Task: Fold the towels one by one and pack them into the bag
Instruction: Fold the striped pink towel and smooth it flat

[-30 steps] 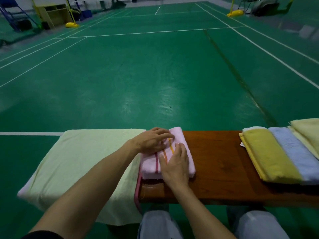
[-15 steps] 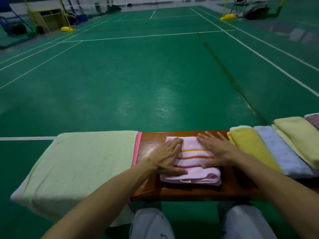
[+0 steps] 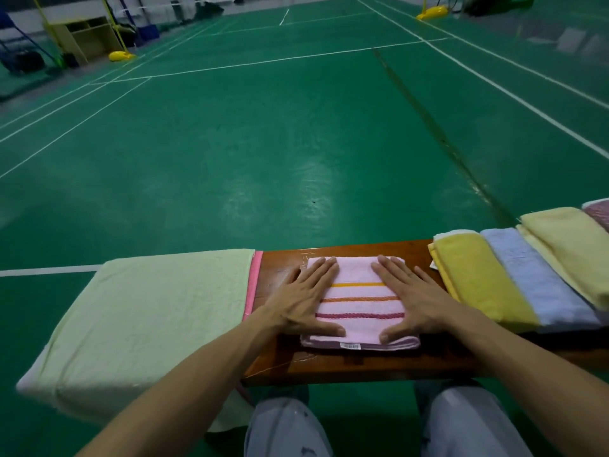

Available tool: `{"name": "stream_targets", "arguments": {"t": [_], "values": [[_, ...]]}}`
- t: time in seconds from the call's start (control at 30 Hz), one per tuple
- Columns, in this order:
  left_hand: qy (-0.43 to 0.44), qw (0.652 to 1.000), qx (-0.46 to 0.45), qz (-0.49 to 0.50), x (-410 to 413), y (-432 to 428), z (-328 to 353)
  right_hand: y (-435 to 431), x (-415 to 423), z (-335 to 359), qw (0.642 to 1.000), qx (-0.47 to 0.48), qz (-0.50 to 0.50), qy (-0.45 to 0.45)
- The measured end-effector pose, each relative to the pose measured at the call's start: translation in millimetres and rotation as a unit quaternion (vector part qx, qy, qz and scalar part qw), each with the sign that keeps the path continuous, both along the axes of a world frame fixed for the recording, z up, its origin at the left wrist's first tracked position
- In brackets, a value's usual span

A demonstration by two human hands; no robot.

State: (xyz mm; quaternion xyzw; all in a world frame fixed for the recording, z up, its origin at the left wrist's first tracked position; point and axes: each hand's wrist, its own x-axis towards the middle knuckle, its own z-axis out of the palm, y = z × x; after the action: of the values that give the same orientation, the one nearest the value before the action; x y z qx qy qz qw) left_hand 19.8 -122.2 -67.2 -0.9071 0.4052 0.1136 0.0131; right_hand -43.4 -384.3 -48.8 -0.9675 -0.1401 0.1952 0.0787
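- Pink terry lies under both palms: a small folded pink towel with orange, rust and maroon stripes (image 3: 359,301) sits on the reddish-brown wooden worktop (image 3: 346,364). It is squared into a compact rectangle with its sewn label (image 3: 351,346) at the near edge.
- The left hand (image 3: 303,301) lies flat on the towel's left side and the right hand (image 3: 412,301) on its right side. Fingers are straight and a little spread, thumbs lie along the near edge, and neither hand pinches anything.
- Pressing down like this most likely flattens the layers and sets the creases, so the bundle does not spring open when lifted.
- Beyond the left hand, a large pale green towel (image 3: 148,318) drapes unfolded over the end of the worktop. A strip of brighter pink cloth (image 3: 253,285) shows along the edge nearest that hand. Both look like stock waiting to be folded.
- Just beside the right hand, folded towels overlap like shingles: a mustard-yellow towel (image 3: 484,285), a light blue towel (image 3: 540,282), a cream towel (image 3: 573,249) and a mauve towel (image 3: 599,212) cut off by the frame. The overlap probably leaves each one easy to pick off singly.
- No bag is in view, so where this towel must go cannot be told.
- The fold looks finished. The next move calls for gripping both short sides together, or the loose layers at the near edge may slide apart.
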Motion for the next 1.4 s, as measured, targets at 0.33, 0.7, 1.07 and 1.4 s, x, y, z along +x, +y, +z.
{"name": "stream_targets", "arguments": {"t": [0.33,0.7,1.07,1.4], "values": [[0.035,0.999,-0.006,0.024,0,-5,13,4,2,14,0.999,-0.005,-0.025,0.026],[0.308,0.711,-0.423,0.47,14,-36,53,26,18,36,0.737,0.494,-0.458,0.055],[0.343,0.68,-0.456,0.461,20,-40,58,19,33,37,0.665,0.544,-0.507,0.074],[0.24,0.671,-0.529,0.461,1,-31,61,21,25,45,0.61,0.617,-0.497,0.007]]}}
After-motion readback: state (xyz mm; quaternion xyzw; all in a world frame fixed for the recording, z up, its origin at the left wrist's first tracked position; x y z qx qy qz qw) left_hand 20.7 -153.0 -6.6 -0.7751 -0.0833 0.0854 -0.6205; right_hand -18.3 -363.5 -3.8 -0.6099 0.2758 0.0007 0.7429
